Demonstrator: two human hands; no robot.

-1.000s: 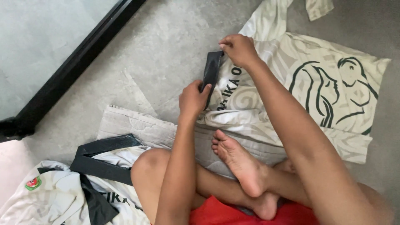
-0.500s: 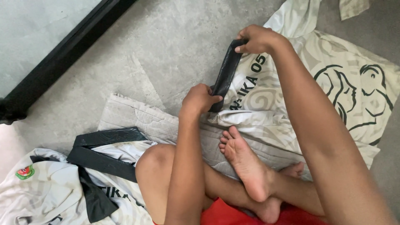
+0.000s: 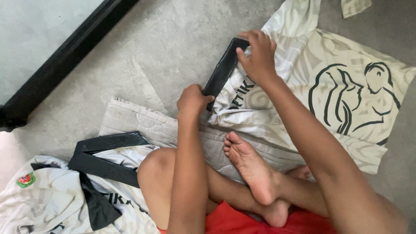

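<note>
A cream shirt (image 3: 329, 73) with a black line drawing lies spread on the grey floor, its black collar band (image 3: 223, 69) stretched out at the left edge. My left hand (image 3: 193, 99) grips the near end of that band. My right hand (image 3: 258, 54) pinches the far end together with the cream fabric. I sit cross-legged, with a bare foot (image 3: 251, 167) just below the shirt.
A second cream shirt (image 3: 47, 203) with black collar and a small red badge lies at lower left. A quilted grey mat (image 3: 134, 121) lies under my legs. A black frame (image 3: 65, 60) of a glass door runs diagonally at upper left. A cloth scrap (image 3: 355, 6) lies at top right.
Both hands have kept hold of the black band and pulled it straighter; my right hand shifted along the far end and bunched the fabric there. The view moved slightly.
</note>
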